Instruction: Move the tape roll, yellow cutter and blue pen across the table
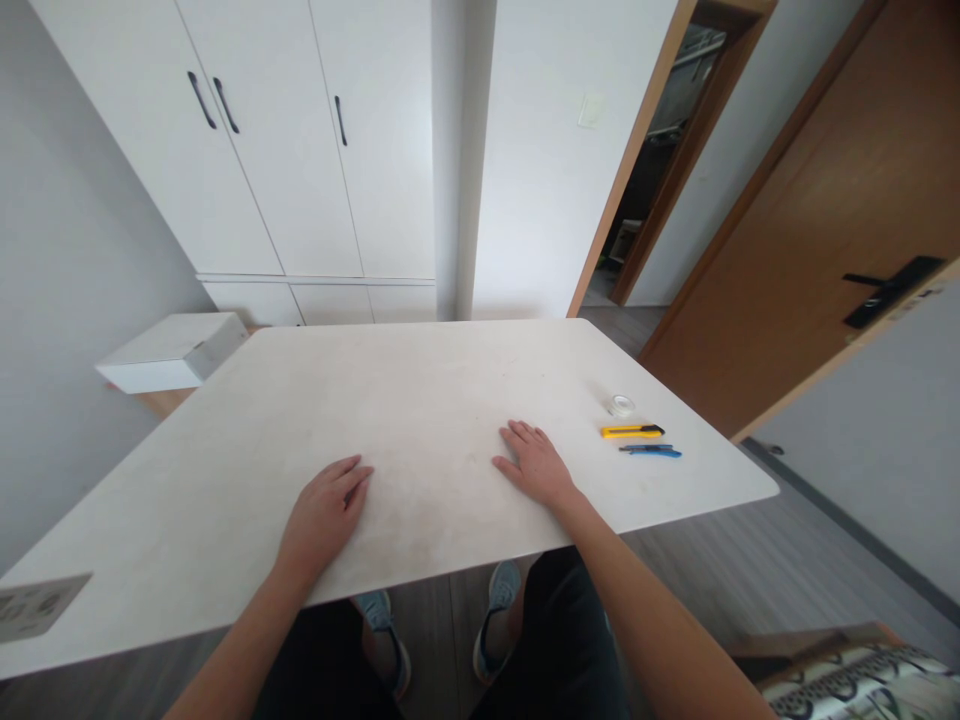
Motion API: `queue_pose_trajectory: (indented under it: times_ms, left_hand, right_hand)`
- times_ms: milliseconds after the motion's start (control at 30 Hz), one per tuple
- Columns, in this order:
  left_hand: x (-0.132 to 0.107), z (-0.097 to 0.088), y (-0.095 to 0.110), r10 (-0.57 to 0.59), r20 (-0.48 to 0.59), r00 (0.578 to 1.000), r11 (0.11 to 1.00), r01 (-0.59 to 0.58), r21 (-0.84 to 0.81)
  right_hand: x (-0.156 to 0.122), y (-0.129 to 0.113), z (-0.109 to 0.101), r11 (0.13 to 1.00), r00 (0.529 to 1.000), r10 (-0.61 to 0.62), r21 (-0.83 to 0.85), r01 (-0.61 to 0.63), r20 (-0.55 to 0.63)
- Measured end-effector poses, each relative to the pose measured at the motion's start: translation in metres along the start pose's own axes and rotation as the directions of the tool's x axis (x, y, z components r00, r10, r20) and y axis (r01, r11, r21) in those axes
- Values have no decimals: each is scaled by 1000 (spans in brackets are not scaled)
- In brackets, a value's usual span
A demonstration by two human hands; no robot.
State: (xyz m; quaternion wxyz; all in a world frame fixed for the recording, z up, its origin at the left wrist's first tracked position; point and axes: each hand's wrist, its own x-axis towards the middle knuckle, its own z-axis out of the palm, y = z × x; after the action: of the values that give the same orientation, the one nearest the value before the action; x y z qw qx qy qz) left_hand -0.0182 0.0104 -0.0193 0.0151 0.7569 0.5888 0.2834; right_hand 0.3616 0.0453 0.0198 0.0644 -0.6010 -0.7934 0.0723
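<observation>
White surface [420, 400], both hands flat and empty on it: left hand [324, 513], right hand [536, 465]. Yellow box cutter [631, 431], blue one [651, 451] and tape roll [620, 405] lie just right of the right hand.

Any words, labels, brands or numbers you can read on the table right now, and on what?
None can be read.
Paper sheet at the table's near left corner: printed marks, too blurred to read.
Yellow knife, blue knife and tape roll beside the right hand: no lettering visible.
White box: no legible label.
</observation>
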Motion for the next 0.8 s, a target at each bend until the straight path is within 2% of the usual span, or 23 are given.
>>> queue_pose_trajectory:
  times_ms: [400,567,667,733,800]
  left_hand:
    - [1,-2,1,5,1,1000,1000,-5,-2]
    - [0,0,-2,12,6,1000,1000,-12,1]
    - [0,2,-6,12,4,1000,1000,-12,2]
    - [-1,4,-8,12,1,1000,1000,-12,-2]
    - [0,6,-9,14,-2,1000,1000,-14,-9]
  right_hand:
    - [-1,0,-1,1000,1000,-3,-4,3,-2]
    - [-1,0,2,999,999,-24,24,25,-45]
    - [-8,23,-6,992,994,7,129,7,-105]
    - [-20,57,-20,985,973,99,160,-66,-211]
    - [-36,102,-38,977,922,207,120,-177,-329]
